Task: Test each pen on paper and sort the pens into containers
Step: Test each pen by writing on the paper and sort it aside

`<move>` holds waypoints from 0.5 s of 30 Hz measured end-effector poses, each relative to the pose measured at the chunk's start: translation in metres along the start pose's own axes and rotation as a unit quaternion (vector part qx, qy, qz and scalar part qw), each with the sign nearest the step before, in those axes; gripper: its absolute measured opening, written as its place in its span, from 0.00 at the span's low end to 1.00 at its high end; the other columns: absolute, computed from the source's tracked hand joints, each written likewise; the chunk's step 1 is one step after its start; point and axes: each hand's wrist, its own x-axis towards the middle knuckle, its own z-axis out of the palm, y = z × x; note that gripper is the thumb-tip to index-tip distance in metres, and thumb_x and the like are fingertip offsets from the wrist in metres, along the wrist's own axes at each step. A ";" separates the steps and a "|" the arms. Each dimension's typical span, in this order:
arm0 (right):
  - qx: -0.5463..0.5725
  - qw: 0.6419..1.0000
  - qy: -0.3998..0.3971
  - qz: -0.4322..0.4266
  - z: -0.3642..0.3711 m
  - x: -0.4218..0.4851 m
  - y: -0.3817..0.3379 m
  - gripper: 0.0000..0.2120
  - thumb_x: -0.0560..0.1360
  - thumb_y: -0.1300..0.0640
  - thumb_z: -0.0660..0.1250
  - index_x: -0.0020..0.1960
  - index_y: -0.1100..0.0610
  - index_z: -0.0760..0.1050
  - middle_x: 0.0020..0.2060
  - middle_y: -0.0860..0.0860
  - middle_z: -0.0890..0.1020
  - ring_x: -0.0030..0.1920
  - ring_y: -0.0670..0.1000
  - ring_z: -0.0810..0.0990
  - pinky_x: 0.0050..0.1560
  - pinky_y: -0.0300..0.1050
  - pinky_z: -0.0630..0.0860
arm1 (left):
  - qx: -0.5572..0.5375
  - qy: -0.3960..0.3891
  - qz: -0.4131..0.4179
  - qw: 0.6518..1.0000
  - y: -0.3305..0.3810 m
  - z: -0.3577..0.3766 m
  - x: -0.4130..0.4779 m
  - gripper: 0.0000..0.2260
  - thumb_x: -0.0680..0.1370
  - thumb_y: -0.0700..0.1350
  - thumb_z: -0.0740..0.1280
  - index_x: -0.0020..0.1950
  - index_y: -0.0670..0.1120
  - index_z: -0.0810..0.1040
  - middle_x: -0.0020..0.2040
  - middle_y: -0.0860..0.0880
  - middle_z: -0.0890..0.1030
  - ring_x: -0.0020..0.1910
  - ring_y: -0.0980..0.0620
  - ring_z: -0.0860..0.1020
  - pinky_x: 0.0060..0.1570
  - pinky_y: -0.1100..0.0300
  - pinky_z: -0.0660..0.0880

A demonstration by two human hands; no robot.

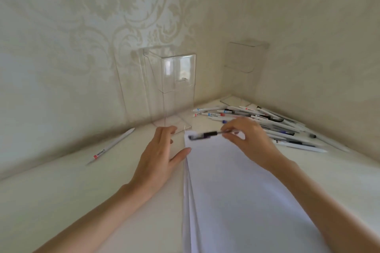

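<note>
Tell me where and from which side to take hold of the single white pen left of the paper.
Pinch the white pen at mid-barrel from above, likely with the nearer left hand. It lies flat and slanted on the table, nothing beside it, leaving room on both sides.

Pale wallpaper [82, 26] with a faint damask scroll pattern fills the upper left and centre of the frame. A second cream wall [320, 43] takes the upper right (they meet in a corner right of centre). A cream tabletop [61, 201] spans the lower part.
</note>
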 end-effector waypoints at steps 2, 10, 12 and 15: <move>0.018 0.999 -0.044 -0.018 0.009 -0.010 -0.006 0.04 0.73 0.59 0.70 0.47 0.54 0.82 0.42 0.46 0.82 0.43 0.49 0.77 0.49 0.39 0.70 | 0.037 -0.023 0.041 0.998 0.003 0.002 0.002 0.23 0.74 0.58 0.62 0.62 0.44 0.70 0.54 0.48 0.74 0.45 0.52 0.76 0.39 0.59 0.71; 0.229 0.967 -0.012 0.114 0.001 -0.006 -0.017 0.03 0.72 0.58 0.72 0.40 0.53 0.80 0.31 0.47 0.81 0.35 0.47 0.77 0.43 0.42 0.72 | 0.068 -0.061 0.075 0.993 0.002 0.004 -0.002 0.12 0.78 0.50 0.52 0.47 0.42 0.70 0.38 0.49 0.73 0.32 0.48 0.71 0.30 0.54 0.68; 0.413 0.898 -0.013 0.153 0.004 -0.008 -0.023 0.06 0.71 0.64 0.70 0.38 0.57 0.77 0.28 0.51 0.80 0.32 0.50 0.76 0.39 0.41 0.72 | 0.046 -0.075 0.085 0.993 0.003 0.005 -0.002 0.12 0.81 0.48 0.51 0.50 0.42 0.70 0.41 0.48 0.74 0.36 0.48 0.71 0.33 0.53 0.69; 0.491 0.854 -0.072 0.155 0.016 -0.013 -0.029 0.03 0.70 0.60 0.68 0.39 0.58 0.75 0.31 0.54 0.80 0.33 0.50 0.76 0.37 0.39 0.71 | -0.003 -0.111 0.091 0.990 0.003 0.003 -0.001 0.12 0.79 0.45 0.53 0.58 0.43 0.71 0.48 0.51 0.75 0.45 0.53 0.71 0.44 0.61 0.67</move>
